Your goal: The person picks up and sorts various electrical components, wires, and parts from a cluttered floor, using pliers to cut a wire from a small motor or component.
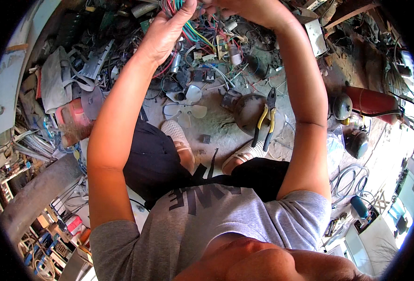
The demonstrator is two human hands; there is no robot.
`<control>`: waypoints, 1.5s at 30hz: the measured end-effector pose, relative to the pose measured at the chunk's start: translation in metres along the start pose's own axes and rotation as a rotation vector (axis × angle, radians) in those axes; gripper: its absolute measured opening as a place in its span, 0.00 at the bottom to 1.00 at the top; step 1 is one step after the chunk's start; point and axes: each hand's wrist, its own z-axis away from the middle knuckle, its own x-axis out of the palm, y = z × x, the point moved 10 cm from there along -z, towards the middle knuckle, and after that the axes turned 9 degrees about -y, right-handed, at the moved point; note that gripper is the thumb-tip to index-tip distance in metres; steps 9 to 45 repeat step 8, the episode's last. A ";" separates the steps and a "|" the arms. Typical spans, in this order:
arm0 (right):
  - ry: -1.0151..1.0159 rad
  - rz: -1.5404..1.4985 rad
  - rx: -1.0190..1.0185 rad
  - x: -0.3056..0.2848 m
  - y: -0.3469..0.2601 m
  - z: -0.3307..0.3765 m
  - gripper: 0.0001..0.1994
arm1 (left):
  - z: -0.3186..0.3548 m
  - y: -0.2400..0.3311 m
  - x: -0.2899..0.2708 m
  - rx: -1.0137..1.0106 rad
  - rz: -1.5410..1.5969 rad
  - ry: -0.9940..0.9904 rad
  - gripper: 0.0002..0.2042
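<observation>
At the top edge of the view, my left hand (165, 35) is closed around a bundle of coloured wires (188, 30), with its thumb pressed on them. Red, green, blue and yellow strands hang below the grip. My right hand (244, 11) meets the bundle from the other side, its fingers curled at the wires; the frame edge cuts off part of both hands. Below my right forearm, pliers (265, 119) with yellow and black handles lie with jaws apart on a round dark metal piece (248, 110).
Scrap electronics and loose wires (211, 75) cover the floor ahead. A metal fan blade (186, 112) lies by my feet. At the left are a red container (71, 119) and a grey bag (55, 77). A red cylinder (371, 104) and coiled cable (350, 180) are at the right.
</observation>
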 end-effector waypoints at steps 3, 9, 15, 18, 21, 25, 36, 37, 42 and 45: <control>0.007 0.160 -0.064 0.006 -0.012 -0.006 0.07 | 0.002 -0.004 -0.004 -0.047 -0.101 0.049 0.22; -0.078 0.016 -0.163 0.018 -0.014 -0.017 0.09 | -0.009 -0.020 -0.023 -0.007 -0.152 -0.113 0.24; -0.078 0.016 -0.163 0.018 -0.014 -0.017 0.09 | -0.009 -0.020 -0.023 -0.007 -0.152 -0.113 0.24; -0.078 0.016 -0.163 0.018 -0.014 -0.017 0.09 | -0.009 -0.020 -0.023 -0.007 -0.152 -0.113 0.24; -0.078 0.016 -0.163 0.018 -0.014 -0.017 0.09 | -0.009 -0.020 -0.023 -0.007 -0.152 -0.113 0.24; -0.078 0.016 -0.163 0.018 -0.014 -0.017 0.09 | -0.009 -0.020 -0.023 -0.007 -0.152 -0.113 0.24; -0.078 0.016 -0.163 0.018 -0.014 -0.017 0.09 | -0.009 -0.020 -0.023 -0.007 -0.152 -0.113 0.24; -0.078 0.016 -0.163 0.018 -0.014 -0.017 0.09 | -0.009 -0.020 -0.023 -0.007 -0.152 -0.113 0.24; -0.078 0.016 -0.163 0.018 -0.014 -0.017 0.09 | -0.009 -0.020 -0.023 -0.007 -0.152 -0.113 0.24; -0.078 0.016 -0.163 0.018 -0.014 -0.017 0.09 | -0.009 -0.020 -0.023 -0.007 -0.152 -0.113 0.24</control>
